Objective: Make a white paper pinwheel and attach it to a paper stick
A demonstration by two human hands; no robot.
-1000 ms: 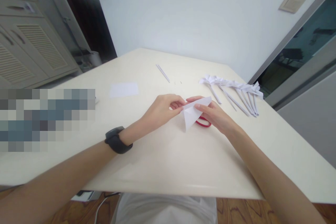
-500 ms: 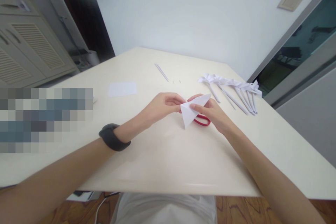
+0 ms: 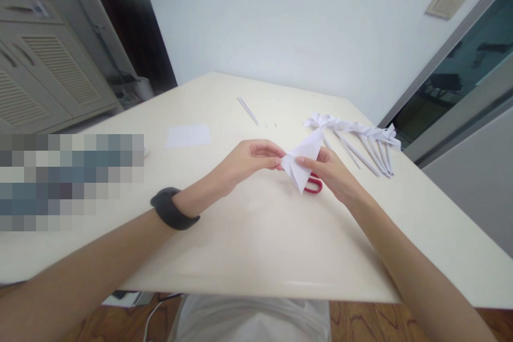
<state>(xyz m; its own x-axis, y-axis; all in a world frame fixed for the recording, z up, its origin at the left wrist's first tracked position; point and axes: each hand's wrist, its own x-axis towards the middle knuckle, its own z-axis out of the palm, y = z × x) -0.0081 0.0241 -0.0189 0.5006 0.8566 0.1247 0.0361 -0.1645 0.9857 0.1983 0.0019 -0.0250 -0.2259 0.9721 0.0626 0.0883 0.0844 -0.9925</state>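
Note:
A folded piece of white paper (image 3: pixel 306 156), roughly triangular with creases, is held in the air over the table between both hands. My left hand (image 3: pixel 256 157) pinches its narrow left corner between thumb and fingers. My right hand (image 3: pixel 331 168) grips the right side, thumb pressed on the front and the other fingers behind. Just below the paper lie scissors, of which only the red handle (image 3: pixel 315 186) shows; the rest is hidden by the paper and my right hand.
A row of folded white paper pieces with rolled stems (image 3: pixel 356 131) lies at the right. Thin paper sticks (image 3: pixel 247 110) and tiny scraps are farther back. A flat white paper sheet (image 3: pixel 188 136) lies left on the cream table (image 3: pixel 240 246). A pixelated patch covers the far left.
The paper has turned and shifted slightly right, its upper tip rising, with both hands still on it. More of its creased front faces me, and my left fingers have closed at its left corner.

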